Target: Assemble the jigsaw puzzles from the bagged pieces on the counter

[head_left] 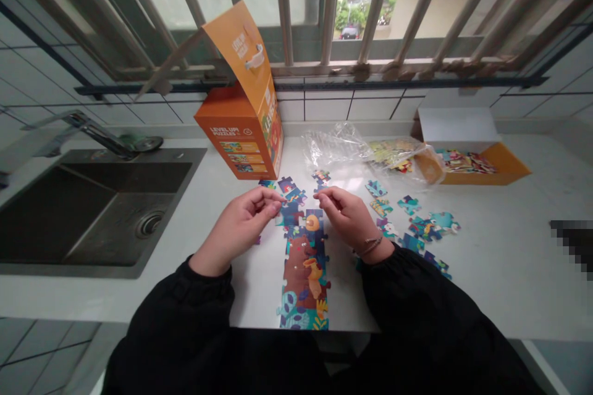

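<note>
A joined strip of puzzle pieces (303, 271) with a brown bear picture lies on the white counter between my forearms. My left hand (252, 219) is at the strip's upper left, fingers pinched together beside blue pieces (291, 194); what the fingertips hold, if anything, is too small to tell. Across from it, my right hand (345, 216) is also pinched, above the strip's upper right and close to a small loose piece (321, 177). Its fingertips show nothing I can make out. More loose pieces (425, 228) are scattered right of my right hand.
An orange puzzle box (241, 129) stands open behind my left hand. Crumpled clear plastic (338, 145) and a bag of pieces (393, 154) lie at the back, beside an open box (507, 163) holding pieces. A dark sink (102, 216) with a faucet (102, 136) is at left.
</note>
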Action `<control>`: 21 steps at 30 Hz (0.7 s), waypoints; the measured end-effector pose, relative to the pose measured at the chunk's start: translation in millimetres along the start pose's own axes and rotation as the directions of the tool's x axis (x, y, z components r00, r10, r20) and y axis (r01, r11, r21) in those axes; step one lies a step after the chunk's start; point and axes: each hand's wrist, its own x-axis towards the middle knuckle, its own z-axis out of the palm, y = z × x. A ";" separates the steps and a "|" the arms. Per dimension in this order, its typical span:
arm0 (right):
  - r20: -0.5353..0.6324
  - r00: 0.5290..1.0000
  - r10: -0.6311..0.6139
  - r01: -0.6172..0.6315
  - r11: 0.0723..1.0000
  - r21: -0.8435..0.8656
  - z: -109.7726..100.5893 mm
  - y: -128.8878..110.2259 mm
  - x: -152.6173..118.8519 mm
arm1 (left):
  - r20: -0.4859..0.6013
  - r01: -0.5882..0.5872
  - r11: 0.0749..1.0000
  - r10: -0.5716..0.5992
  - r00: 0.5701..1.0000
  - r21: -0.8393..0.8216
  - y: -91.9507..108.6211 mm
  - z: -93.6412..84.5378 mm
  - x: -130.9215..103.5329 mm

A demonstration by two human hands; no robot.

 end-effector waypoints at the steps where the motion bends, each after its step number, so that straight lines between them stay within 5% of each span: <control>1: 0.047 0.998 0.034 -0.039 0.993 0.113 -1.7 0.5 -0.2 | 0.017 -0.043 0.999 0.043 0.999 0.026 4.0 8.9 1.0; 4: 0.184 0.978 0.097 -0.156 0.927 0.342 -6.7 1.8 0.8 | 0.032 -0.154 0.984 0.152 0.988 0.085 5.5 29.7 10.1; 10: 0.255 0.961 0.112 -0.188 0.936 0.297 -12.2 0.1 3.8 | 0.013 -0.212 0.970 0.212 0.977 0.116 -7.9 48.6 20.6; 16: 0.266 0.952 0.152 -0.215 0.950 0.225 -10.7 3.6 2.9 | -0.099 -0.112 0.994 0.110 0.989 -0.015 -18.4 59.0 14.1; 21: 0.260 0.940 0.223 -0.317 0.854 0.412 -7.6 3.0 5.2 | -0.146 -0.040 0.987 0.017 0.989 -0.157 -22.7 62.0 15.7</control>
